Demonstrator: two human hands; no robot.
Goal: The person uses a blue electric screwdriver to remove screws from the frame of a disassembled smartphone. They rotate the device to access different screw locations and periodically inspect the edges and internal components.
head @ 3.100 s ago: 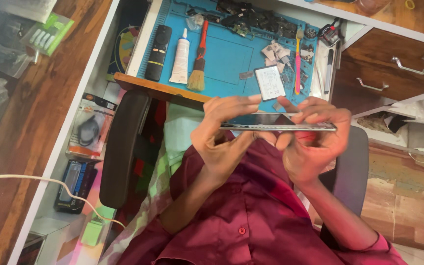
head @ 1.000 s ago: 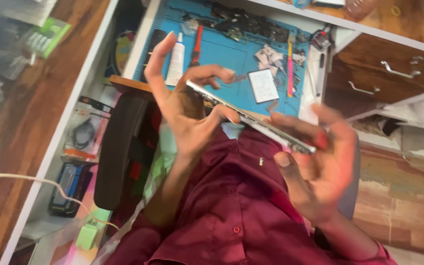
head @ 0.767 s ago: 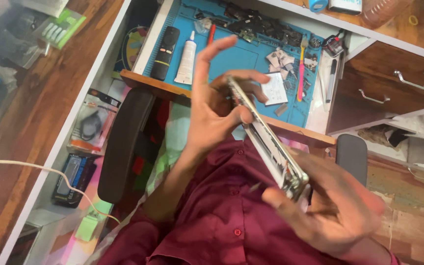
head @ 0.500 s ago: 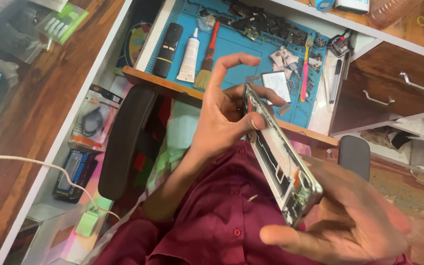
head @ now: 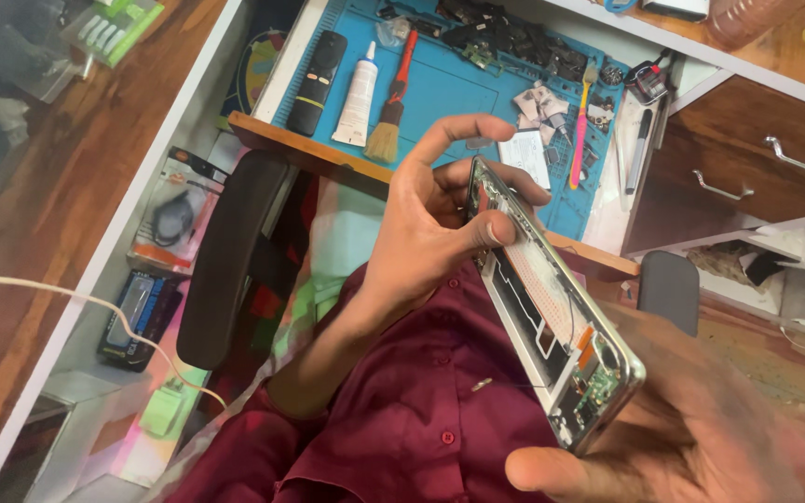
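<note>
An opened phone [head: 552, 317] with its back cover off shows a circuit board, a ribbon cable and an empty bay. It points lengthwise from the desk edge toward the camera. My left hand [head: 426, 228] pinches its far end between thumb and fingers, index finger raised. My right hand [head: 691, 438], blurred and close to the camera, cradles the near end from below. Both are held over my lap, above a maroon shirt [head: 421, 419].
A blue work mat [head: 458, 88] on the pull-out desk tray holds a black remote [head: 314, 70], a white tube [head: 358, 84], a brush [head: 391, 102], a pink toothbrush [head: 578, 130] and small parts. Wooden drawers [head: 757, 168] stand right. A black chair armrest [head: 225, 251] sits left, a white cable [head: 76, 298] beyond it.
The phone has swung from lying flat and edge-on to pointing toward the camera with its inside showing. My right hand has dropped down-right and nearer; my left stays on the far end.
</note>
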